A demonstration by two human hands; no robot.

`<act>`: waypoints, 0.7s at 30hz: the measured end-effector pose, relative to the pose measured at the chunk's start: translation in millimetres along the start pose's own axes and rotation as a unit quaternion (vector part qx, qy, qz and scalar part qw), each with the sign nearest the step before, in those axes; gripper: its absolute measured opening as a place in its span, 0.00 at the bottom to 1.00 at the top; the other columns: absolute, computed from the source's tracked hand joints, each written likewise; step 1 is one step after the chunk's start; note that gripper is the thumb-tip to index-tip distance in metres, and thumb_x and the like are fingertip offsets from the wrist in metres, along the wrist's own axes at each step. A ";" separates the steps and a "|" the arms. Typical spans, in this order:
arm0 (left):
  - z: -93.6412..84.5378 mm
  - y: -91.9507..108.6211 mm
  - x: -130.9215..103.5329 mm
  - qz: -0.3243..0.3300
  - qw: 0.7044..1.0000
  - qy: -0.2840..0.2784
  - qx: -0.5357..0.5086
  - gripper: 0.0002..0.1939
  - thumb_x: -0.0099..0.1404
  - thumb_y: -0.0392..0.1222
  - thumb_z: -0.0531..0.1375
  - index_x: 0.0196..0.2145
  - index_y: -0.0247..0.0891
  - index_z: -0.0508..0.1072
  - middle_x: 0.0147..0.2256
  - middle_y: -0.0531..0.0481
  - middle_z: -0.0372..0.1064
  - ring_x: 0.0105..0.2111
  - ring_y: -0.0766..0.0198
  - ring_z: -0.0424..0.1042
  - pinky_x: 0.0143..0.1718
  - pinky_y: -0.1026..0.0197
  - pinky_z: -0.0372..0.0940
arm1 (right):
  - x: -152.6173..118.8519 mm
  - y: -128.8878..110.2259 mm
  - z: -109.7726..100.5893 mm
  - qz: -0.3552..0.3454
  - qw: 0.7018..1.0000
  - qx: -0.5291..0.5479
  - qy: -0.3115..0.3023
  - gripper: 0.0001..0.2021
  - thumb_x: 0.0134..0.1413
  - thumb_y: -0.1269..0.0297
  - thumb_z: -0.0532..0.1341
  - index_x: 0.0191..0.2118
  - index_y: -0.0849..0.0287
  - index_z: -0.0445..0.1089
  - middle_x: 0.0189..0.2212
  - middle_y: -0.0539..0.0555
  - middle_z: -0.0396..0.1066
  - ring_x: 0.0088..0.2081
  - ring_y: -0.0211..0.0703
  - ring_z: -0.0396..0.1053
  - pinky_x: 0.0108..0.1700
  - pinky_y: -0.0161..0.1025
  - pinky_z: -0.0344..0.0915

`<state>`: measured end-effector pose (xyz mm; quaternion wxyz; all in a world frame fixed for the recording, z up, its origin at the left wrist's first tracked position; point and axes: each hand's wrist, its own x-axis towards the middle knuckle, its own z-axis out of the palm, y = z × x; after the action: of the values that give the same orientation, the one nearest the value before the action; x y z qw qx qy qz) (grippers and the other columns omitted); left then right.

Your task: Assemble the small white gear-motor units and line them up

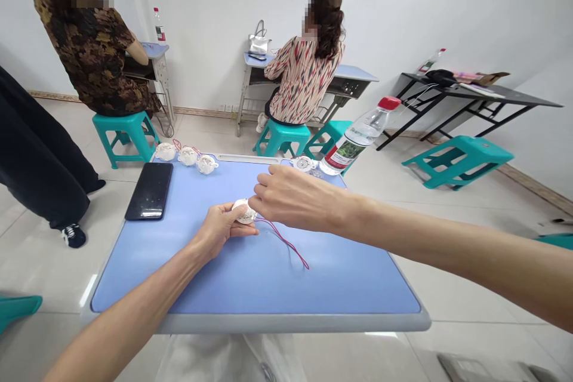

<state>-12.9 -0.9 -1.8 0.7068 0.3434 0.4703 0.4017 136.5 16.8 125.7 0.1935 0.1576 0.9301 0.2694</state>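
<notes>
My left hand (218,225) grips a small round white plastic part (243,211) between thumb and fingers, just above the blue desktop (313,286). A loop of thin red wire (286,241) trails from beside that part to the right over the desk. My right hand (286,191) is closed against the part's right side, fingers curled in; what they hold, if anything, is hidden. Three similar white parts (206,164) with red wires lie at the desk's far left edge. Another white part (303,163) sits at the far right, behind my right hand.
A black phone (150,192) lies on the desk's left. At the far right corner stands a water bottle (351,144) with a red cap. Beyond are teal stools (461,158), two seated people, other desks and a black table (483,95). Someone stands at the left.
</notes>
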 end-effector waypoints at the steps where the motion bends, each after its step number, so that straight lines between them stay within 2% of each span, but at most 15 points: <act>1: -0.5 -0.5 0.2 0.002 1.000 -0.001 0.001 0.08 0.62 0.40 0.59 0.32 0.31 0.71 0.26 0.44 0.74 0.28 0.60 0.77 0.35 0.63 0.71 | 0.3 0.8 -1.4 -0.001 1.000 0.005 -0.007 0.08 0.55 0.78 0.57 0.28 0.60 0.63 0.24 0.51 0.66 0.27 0.39 0.59 0.28 0.39 0.39; 5: -2.0 -3.4 1.6 0.010 1.000 -0.008 -0.005 0.10 0.63 0.43 0.59 0.32 0.31 0.71 0.27 0.44 0.74 0.27 0.60 0.77 0.37 0.61 0.72 | 1.0 1.6 -5.6 -0.025 1.000 -0.009 -0.008 0.10 0.56 0.79 0.55 0.27 0.61 0.62 0.27 0.52 0.64 0.29 0.39 0.60 0.26 0.39 0.40; 9: -2.8 -6.3 3.3 0.024 0.999 -0.016 -0.019 0.10 0.62 0.42 0.60 0.31 0.31 0.71 0.27 0.45 0.73 0.28 0.59 0.77 0.41 0.54 0.72 | 0.8 1.6 -4.9 -0.068 0.997 -0.031 0.020 0.12 0.56 0.80 0.55 0.24 0.60 0.61 0.25 0.52 0.61 0.29 0.40 0.59 0.26 0.39 0.41; 12: -2.9 -6.8 3.6 0.022 0.999 -0.008 -0.026 0.08 0.61 0.41 0.61 0.30 0.31 0.71 0.26 0.45 0.73 0.28 0.58 0.77 0.43 0.52 0.71 | 1.3 2.3 -4.4 -0.082 0.996 -0.029 0.020 0.13 0.55 0.80 0.55 0.22 0.60 0.59 0.22 0.51 0.59 0.29 0.40 0.58 0.27 0.39 0.41; 16: -2.2 -5.0 1.8 0.019 0.999 -0.002 -0.027 0.09 0.61 0.42 0.61 0.29 0.31 0.71 0.26 0.44 0.74 0.27 0.58 0.77 0.42 0.54 0.71 | 4.2 2.0 -5.7 -0.072 0.997 -0.008 0.013 0.14 0.56 0.79 0.55 0.21 0.60 0.59 0.21 0.51 0.59 0.30 0.41 0.59 0.27 0.39 0.42; 21: -0.5 -1.7 -0.9 0.009 1.000 0.009 -0.022 0.11 0.61 0.44 0.61 0.29 0.31 0.71 0.25 0.42 0.74 0.27 0.58 0.77 0.37 0.60 0.71 | 10.1 0.9 -7.4 -0.033 0.998 0.044 -0.012 0.14 0.54 0.79 0.56 0.20 0.61 0.62 0.22 0.53 0.65 0.29 0.41 0.61 0.26 0.38 0.43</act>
<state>-13.2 -2.4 -3.0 0.7063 0.3285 0.4648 0.4210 124.5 18.3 129.3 0.2061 0.1383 0.9434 0.2201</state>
